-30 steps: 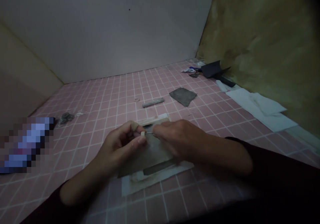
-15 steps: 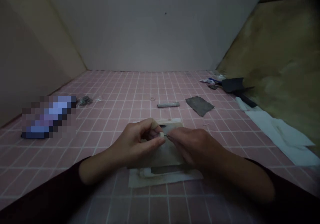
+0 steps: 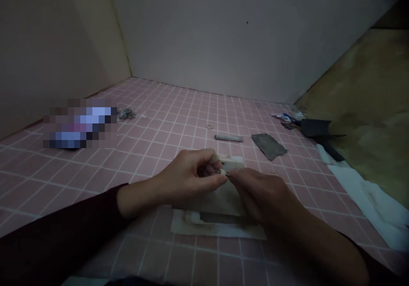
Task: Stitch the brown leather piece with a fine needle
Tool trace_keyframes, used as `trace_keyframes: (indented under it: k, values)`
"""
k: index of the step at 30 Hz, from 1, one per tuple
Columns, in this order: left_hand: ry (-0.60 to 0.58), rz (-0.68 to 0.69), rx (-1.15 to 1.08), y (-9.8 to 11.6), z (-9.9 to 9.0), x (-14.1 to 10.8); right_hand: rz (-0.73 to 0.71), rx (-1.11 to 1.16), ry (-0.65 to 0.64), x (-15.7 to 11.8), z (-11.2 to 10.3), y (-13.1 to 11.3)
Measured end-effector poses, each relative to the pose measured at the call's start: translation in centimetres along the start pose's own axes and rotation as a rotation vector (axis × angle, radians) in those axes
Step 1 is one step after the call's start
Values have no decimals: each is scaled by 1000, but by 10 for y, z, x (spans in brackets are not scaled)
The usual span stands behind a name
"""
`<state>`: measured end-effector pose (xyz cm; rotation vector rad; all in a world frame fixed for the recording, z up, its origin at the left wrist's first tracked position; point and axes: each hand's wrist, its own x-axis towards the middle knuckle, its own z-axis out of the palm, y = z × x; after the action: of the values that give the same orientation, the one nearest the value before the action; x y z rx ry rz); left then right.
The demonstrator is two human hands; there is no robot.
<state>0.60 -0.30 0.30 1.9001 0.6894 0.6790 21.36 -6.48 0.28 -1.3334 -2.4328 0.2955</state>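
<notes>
My left hand (image 3: 194,173) pinches a small pale ring-like piece (image 3: 223,172) between thumb and fingers. From the right, my right hand (image 3: 262,188) closes on a thin metal tool (image 3: 227,175), most of it hidden in the fingers; its tip meets the pale piece. Both hands are close together above a flat greyish block (image 3: 220,198). That block lies over a stained white cloth (image 3: 188,227) on the pink tiled surface (image 3: 143,252).
Beyond the hands lie a pale ring (image 3: 209,127), a grey rod (image 3: 228,138) and grey sandpaper (image 3: 269,146). A blurred-out phone (image 3: 81,126) and small metal parts (image 3: 127,113) are left. Right are a black object (image 3: 316,127) and white paper (image 3: 361,196).
The view has tilted and turned a little left, so things appear shifted to the right. Both hands keep nearly the same hold on the pale piece and the tool.
</notes>
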Motion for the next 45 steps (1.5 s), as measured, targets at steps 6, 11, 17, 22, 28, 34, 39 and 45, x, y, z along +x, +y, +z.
trace_keyframes:
  k: [6,11,17,22,28,34,39,45]
  values:
    - [-35,233,241,-1,-2,-1,22,265,-192,8,-15,-5]
    - [-28,101,133,0,0,0,-3,74,-51,3,-5,-2]
    - [-21,86,146,0,-1,0,12,95,-71,2,-5,-5]
    - [-36,245,254,-1,-1,-1,36,269,-188,9,-15,-6]
    - [2,53,118,1,0,0,-2,29,-17,1,1,1]
    - [-47,191,278,-1,-1,-1,26,251,-178,7,-10,-4]
    - [-30,182,251,-1,0,0,9,219,-100,8,-9,-1]
    - [-32,64,125,-1,-2,-1,-22,70,-16,3,1,2]
